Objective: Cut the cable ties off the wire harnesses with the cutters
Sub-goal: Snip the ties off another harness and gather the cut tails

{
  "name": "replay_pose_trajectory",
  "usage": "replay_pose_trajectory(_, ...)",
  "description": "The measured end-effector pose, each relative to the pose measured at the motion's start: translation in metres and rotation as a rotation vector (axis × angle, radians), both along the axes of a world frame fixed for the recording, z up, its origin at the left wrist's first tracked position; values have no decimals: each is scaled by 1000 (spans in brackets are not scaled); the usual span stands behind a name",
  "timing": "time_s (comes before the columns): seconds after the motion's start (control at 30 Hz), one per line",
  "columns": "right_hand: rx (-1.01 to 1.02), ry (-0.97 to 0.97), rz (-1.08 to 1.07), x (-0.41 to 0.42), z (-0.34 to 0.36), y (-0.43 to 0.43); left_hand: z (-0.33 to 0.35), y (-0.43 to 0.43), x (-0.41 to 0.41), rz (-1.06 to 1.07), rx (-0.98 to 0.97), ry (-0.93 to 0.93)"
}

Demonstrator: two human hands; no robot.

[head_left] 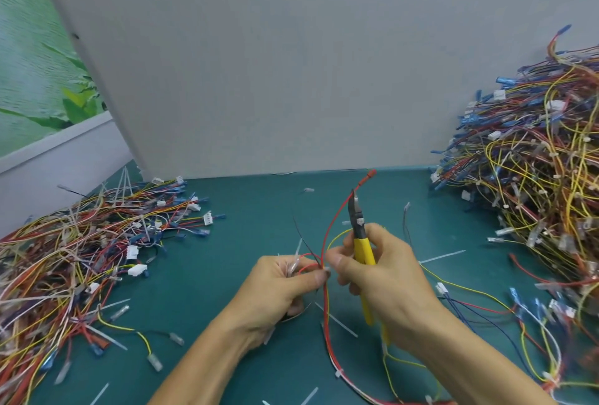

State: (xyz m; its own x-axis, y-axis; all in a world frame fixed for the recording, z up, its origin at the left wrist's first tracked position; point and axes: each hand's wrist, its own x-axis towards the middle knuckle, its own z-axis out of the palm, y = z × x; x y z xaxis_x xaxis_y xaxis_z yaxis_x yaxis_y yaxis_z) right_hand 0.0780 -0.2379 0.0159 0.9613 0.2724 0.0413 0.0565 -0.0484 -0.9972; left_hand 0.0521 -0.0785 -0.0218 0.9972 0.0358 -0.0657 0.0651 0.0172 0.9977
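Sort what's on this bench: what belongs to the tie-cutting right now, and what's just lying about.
In the job: yellow-handled cutters in the right hand; red-and-yellow harness pinched by the left hand.
Lying about: loose white ties on the green mat; harness pile at left; harness pile at right.

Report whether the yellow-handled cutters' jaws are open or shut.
Shut: the blades of the yellow-handled metal cutters meet at the tip, nothing between them; the right hand grips the handles.

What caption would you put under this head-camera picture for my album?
The left hand pinches a wire harness while the right hand holds yellow cutters, blades up, above a green table.
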Motion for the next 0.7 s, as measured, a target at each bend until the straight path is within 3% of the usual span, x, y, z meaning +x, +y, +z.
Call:
replay_pose_trajectory(0.07, -122, -83, -53, 1, 4, -5, -1, 2, 2, 66, -60, 32)
replay_pose_trajectory(0.2, -705, -383, -2, 2, 14, -19, 0, 5, 4, 195, -178, 80)
replay_pose_trajectory(0.33, -1082, -417, 121, -4, 8, -19, -1, 6, 6, 265, -238, 93)
replay_pose_trajectory(0.47, -1133, -348, 219, -10, -4, -11, -2, 6, 6, 260, -233, 84)
replay_pose_trajectory(0.7, -1121, -363, 180, -12, -7, -9, -4, 7, 7, 250, -212, 66)
